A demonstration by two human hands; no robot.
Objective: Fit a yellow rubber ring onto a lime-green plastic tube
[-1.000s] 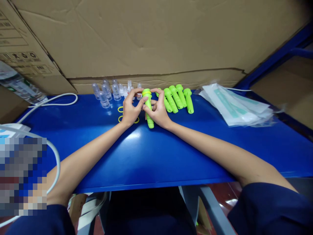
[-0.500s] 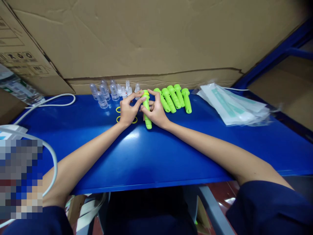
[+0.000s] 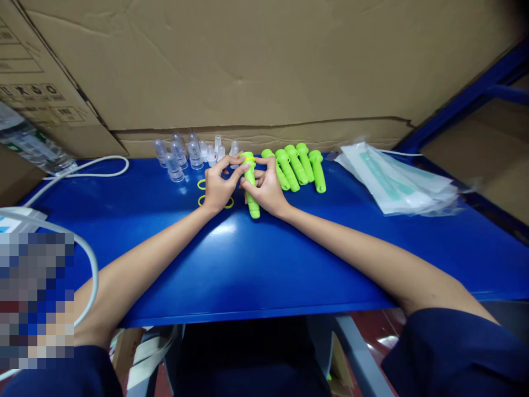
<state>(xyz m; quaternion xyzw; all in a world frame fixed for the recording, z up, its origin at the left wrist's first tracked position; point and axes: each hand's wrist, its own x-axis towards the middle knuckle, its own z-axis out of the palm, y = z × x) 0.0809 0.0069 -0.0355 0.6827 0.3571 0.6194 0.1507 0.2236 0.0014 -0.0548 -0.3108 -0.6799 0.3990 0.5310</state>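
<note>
Head view: my dark sleeves [image 3: 448, 353] fill the lower corners of the frame, with a grey frame [image 3: 359, 355] showing between them at lower right of centre. Above that runs the near edge of a blue table [image 3: 264, 264], and my bare forearms reach in over it from both sides. A white cable [image 3: 94, 264] loops across the left edge, in front of my left arm.

At the middle of the frame, my left hand [image 3: 218, 187] and my right hand [image 3: 273, 187] are both closed on one lime-green tube [image 3: 253, 206]. It slants slightly, its wider ringed end towards the top of the frame. My left fingers are clamped near that ringed end; my right thumb presses lower on the body, with the other fingertips partly hidden behind it.

Left of centre, beside and partly behind my left hand, yellow rings [image 3: 199, 202] lie flat. Just right of my right hand, five more green tubes [image 3: 298, 167] lie in a slanting row. Further right sits a stack of clear-wrapped packets [image 3: 392, 182].

Beyond, at centre left, stand clear domed caps [image 3: 174, 168] and smaller translucent pieces [image 3: 211, 155]. A plastic bottle [image 3: 41, 149] leans at the left edge. Brown cardboard [image 3: 248, 71] covers most of the upper frame.
</note>
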